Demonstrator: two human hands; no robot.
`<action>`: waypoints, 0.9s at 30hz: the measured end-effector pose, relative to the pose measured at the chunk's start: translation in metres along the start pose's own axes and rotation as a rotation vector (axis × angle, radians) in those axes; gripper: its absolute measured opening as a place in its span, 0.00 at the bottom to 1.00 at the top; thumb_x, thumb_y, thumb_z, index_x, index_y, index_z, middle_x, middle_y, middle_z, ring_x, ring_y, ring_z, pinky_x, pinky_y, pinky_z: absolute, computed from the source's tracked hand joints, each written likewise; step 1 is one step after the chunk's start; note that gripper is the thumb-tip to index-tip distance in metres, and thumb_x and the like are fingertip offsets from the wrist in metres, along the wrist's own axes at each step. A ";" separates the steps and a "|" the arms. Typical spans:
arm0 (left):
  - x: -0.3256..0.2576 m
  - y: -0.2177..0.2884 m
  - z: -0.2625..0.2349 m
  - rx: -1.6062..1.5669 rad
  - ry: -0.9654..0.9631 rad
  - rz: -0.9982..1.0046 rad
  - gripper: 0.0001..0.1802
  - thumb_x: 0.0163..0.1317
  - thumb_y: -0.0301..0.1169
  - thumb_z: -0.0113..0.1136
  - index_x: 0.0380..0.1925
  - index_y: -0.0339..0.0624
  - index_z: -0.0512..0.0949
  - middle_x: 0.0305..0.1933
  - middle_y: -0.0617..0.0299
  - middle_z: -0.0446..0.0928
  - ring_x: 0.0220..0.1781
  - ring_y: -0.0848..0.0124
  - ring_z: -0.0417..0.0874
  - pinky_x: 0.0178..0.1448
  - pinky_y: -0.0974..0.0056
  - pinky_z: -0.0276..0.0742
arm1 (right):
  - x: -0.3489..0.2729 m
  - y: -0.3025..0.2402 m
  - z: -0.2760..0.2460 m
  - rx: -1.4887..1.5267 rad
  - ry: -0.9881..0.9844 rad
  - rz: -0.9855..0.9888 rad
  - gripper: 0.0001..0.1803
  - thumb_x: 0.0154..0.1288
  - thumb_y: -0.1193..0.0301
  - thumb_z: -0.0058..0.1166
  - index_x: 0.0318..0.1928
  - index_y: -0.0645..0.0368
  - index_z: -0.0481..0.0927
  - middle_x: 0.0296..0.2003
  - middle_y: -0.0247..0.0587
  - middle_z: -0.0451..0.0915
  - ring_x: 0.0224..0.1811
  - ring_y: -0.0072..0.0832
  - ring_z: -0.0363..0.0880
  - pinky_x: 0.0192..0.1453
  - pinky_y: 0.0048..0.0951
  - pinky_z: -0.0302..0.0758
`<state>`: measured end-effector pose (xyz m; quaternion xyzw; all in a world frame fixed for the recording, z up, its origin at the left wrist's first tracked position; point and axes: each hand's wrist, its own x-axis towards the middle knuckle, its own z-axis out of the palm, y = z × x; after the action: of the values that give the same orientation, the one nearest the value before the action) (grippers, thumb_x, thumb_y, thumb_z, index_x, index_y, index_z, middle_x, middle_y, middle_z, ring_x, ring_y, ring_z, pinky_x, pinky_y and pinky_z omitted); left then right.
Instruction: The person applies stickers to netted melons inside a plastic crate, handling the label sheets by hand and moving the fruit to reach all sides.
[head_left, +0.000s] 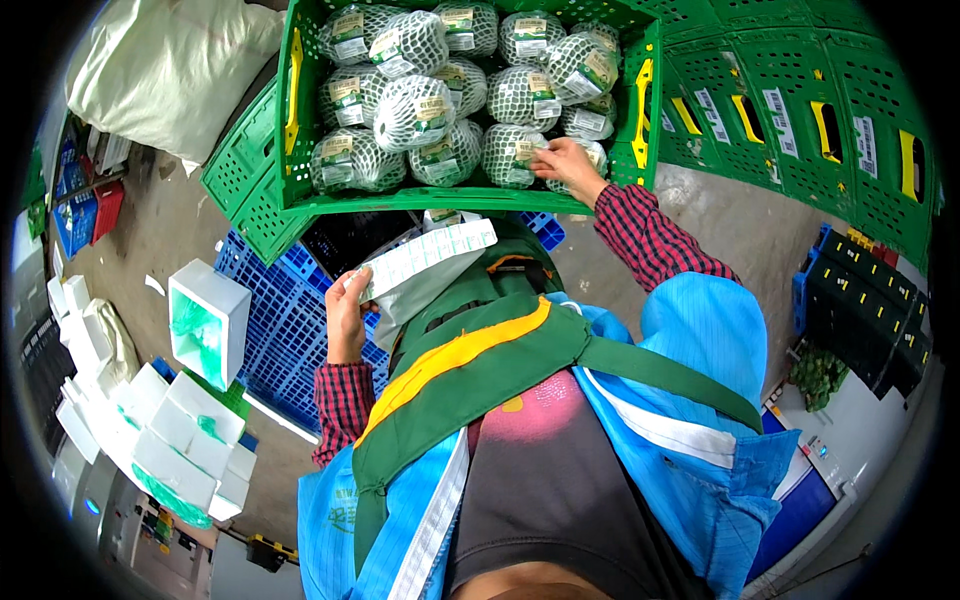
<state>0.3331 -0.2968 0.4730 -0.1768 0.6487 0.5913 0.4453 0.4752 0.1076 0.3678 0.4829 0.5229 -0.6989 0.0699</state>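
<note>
You are holding a long white strip of labels [428,258] in your left hand [347,305], the grip pinched shut on its lower end while the rest slants up toward the green crate [300,195]. That free length is sagging and could fold or stick to your apron. Your right hand [566,160] is reaching into the crate, fingertips pressing on a label at the top of one netted green melon [510,155] in the front row; its grip is loosely curled and closed on nothing that I can see. The melons are packed touching each other, so a hard push could roll that one and crease its label. The strip is sitting well apart from the right hand, below the crate's front wall.
</note>
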 end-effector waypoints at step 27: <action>0.006 -0.013 0.005 -0.008 -0.036 0.018 0.10 0.63 0.36 0.60 0.32 0.41 0.78 0.26 0.67 0.78 0.21 0.81 0.73 0.24 0.74 0.69 | 0.013 0.052 -0.094 -0.498 0.404 0.129 0.14 0.44 0.65 0.72 0.22 0.63 0.82 0.16 0.36 0.78 0.14 0.24 0.72 0.21 0.27 0.70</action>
<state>0.3415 -0.2934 0.4605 -0.1623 0.6398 0.6009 0.4508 0.5566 0.1647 0.3249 0.6121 0.6493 -0.4338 0.1246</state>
